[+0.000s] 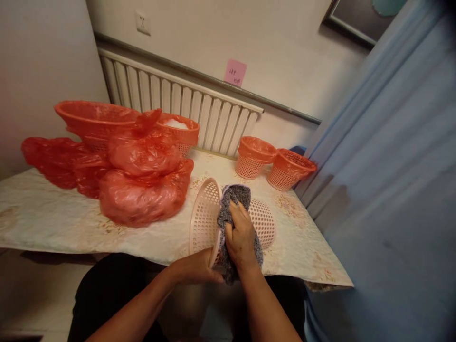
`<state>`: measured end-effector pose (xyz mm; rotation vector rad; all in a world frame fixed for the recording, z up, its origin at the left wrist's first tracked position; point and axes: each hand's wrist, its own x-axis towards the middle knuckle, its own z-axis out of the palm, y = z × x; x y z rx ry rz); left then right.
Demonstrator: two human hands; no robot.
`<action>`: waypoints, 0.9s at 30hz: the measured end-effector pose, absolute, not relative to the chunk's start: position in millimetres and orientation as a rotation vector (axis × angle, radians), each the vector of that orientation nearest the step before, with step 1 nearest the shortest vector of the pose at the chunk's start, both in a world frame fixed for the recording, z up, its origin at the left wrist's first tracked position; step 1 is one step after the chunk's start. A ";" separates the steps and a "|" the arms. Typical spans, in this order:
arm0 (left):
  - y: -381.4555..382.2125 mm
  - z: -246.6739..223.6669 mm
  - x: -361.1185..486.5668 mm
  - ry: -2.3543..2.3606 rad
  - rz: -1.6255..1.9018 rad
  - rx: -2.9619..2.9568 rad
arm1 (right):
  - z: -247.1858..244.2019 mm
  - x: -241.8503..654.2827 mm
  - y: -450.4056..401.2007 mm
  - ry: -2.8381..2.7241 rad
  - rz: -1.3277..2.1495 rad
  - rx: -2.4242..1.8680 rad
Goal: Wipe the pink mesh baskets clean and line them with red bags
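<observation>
A pale pink perforated plastic basket [264, 224] lies on its side near the table's front edge, its mouth facing left. My left hand [195, 267] grips the lower part of its rim, thumb outside; some fingers are hidden behind the plastic. A dark grey cloth [237, 194] is draped over the basket's side just behind the rim. My right hand [242, 237] presses this cloth against the basket, fingers curled into the fabric.
Bulging red plastic bags [142, 197] crowd the table's left side, with a red-lined basket [96, 114] and another lined basket [185, 130] behind. Two red-lined baskets [249, 164] stand back right. A radiator [171, 97] runs along the wall; a blue curtain [374, 190] hangs at right.
</observation>
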<state>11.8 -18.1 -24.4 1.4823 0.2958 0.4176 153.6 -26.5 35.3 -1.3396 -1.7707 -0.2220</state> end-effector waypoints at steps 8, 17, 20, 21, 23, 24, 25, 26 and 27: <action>-25.4 9.0 32.0 0.353 0.660 1.211 | 28.0 177.0 -27.6 -1.789 -0.179 -1.383; -24.4 3.5 27.7 0.246 0.655 1.207 | -20.7 288.2 -8.2 -1.357 -0.326 -1.652; -20.2 -2.4 25.4 0.149 0.607 1.238 | -34.0 276.2 -27.9 -1.327 -0.376 -1.664; -19.2 -4.8 24.8 0.132 0.589 1.251 | -36.1 265.4 -35.3 -1.338 -0.383 -1.656; -18.0 -10.4 23.9 0.154 0.547 1.288 | -35.4 238.2 -48.6 -1.406 -0.381 -1.606; -17.9 -13.6 23.5 0.191 0.526 1.318 | -32.2 223.8 -53.8 -1.468 -0.368 -1.560; -18.0 -17.3 22.9 0.241 0.503 1.357 | -27.1 210.0 -57.7 -1.549 -0.343 -1.507; -18.4 -21.3 22.1 0.295 0.483 1.404 | -20.3 197.5 -60.1 -1.633 -0.314 -1.449; -19.0 -25.7 21.2 0.344 0.467 1.457 | -12.1 186.9 -61.0 -1.710 -0.283 -1.396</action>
